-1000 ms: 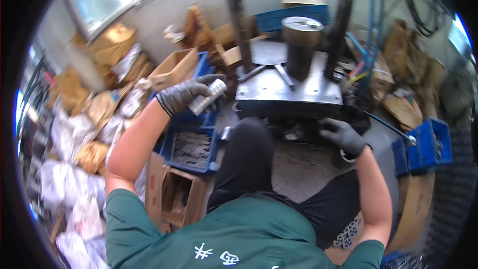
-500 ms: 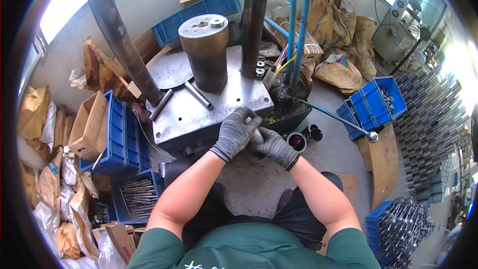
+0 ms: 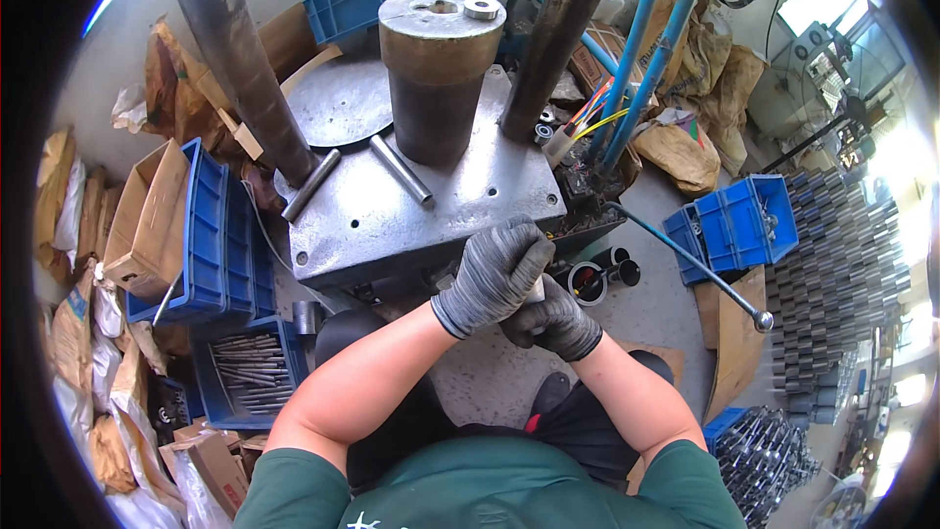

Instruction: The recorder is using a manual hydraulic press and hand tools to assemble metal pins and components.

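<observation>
Both hands wear grey striped knit gloves and meet in front of the steel press plate (image 3: 441,220). My left hand (image 3: 497,272) is closed round a short pale metal piece (image 3: 535,292), mostly hidden by the fingers. From below and to the right, my right hand (image 3: 556,321) also grips it, its fingers curled. Beyond them on the plate lie two plain steel rods (image 3: 400,170). Behind the rods stands a thick steel cylinder (image 3: 439,88) with a slotted top, and a small metal ring (image 3: 481,8) rests on that top.
Two dark columns (image 3: 235,59) flank the cylinder. A lever with a ball end (image 3: 763,320) juts out at right. Blue crates (image 3: 729,225) and stacked metal tubes (image 3: 832,284) stand farther right. At left are a crate of rods (image 3: 257,372) and a cardboard box (image 3: 152,220).
The left hand has turned and now covers more of the pale piece, with the right hand lower beneath it. The head view has shifted; the rods and ring stay put on their surfaces.
</observation>
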A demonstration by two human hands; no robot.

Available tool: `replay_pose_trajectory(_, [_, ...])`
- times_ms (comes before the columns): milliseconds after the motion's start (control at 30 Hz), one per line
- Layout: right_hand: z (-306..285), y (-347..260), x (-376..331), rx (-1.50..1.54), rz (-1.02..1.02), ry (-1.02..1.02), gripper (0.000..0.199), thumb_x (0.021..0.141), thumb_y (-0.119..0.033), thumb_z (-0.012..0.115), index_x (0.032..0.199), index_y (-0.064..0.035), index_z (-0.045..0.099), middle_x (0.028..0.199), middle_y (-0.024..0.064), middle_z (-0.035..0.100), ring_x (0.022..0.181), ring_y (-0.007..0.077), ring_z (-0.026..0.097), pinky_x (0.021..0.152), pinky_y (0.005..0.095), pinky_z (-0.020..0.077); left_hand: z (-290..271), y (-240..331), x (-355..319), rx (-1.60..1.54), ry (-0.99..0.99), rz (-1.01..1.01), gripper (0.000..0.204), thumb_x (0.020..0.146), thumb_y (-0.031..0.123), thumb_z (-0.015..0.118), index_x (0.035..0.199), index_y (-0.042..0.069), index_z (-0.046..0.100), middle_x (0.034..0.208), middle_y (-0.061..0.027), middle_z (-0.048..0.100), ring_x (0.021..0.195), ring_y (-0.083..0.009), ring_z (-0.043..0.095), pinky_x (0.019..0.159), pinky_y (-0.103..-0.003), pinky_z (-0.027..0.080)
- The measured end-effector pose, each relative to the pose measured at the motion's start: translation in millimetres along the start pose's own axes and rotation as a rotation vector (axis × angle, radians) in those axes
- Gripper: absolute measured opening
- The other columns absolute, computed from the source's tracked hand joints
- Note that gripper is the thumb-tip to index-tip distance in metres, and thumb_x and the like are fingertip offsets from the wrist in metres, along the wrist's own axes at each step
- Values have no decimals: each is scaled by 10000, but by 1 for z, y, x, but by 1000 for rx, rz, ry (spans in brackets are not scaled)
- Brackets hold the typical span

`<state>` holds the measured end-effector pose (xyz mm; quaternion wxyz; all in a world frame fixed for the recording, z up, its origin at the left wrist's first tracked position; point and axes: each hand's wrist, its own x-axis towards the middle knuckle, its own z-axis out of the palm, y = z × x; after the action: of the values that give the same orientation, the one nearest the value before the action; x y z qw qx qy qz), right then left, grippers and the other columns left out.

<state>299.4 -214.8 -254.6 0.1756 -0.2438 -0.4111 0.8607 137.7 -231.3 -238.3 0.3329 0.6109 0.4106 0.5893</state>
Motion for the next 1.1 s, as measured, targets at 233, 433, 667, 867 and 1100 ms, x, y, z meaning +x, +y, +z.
replay_pose_trajectory(233, [-11, 2, 4, 314, -67, 31, 487, 715, -178, 820, 1128, -7, 625, 884, 83, 651, 633, 182, 603, 478, 282, 432, -3, -3, 10, 225, 163, 22, 256, 1036, 221, 597, 901, 10, 650, 804, -142, 651, 747, -295, 659, 703, -378, 522])
replay_pose_trajectory(433, [-34, 8, 17, 544, -210, 305, 444, 912, -254, 753, 1272, -52, 589, 1125, 89, 647, 885, 169, 628, 661, 253, 544, -6, -24, 23, 235, 253, -157, 300, 1041, 280, 613, 933, 4, 656, 826, -189, 674, 730, -317, 676, 689, -403, 536])
replay_pose_trajectory(667, [-65, -15, 53, 794, -228, 434, 289, 987, -374, 699, 1015, -96, 628, 822, 47, 638, 677, 146, 619, 551, 255, 512, -11, -24, 37, 674, 330, 142, 284, 1010, 291, 660, 923, 21, 646, 799, -176, 660, 716, -354, 680, 668, -461, 544])
replay_pose_trajectory(867, [-49, -80, 88, -704, -709, 680, 373, 973, -236, 726, 1300, -127, 582, 928, 88, 659, 726, 206, 663, 585, 324, 552, -41, -44, 47, -611, 599, -566, 388, 1068, 438, 540, 1014, 68, 643, 814, -78, 706, 551, -152, 578, 500, -321, 472])
replay_pose_trajectory(1100, [-76, -92, 145, -1543, -653, 658, 540, 865, -197, 789, 1352, -103, 576, 1099, 239, 682, 1042, 421, 678, 912, 471, 551, -45, -40, 50, -907, 723, -789, 358, 1059, 456, 551, 1040, 108, 634, 842, -69, 727, 560, -146, 589, 466, -249, 421])
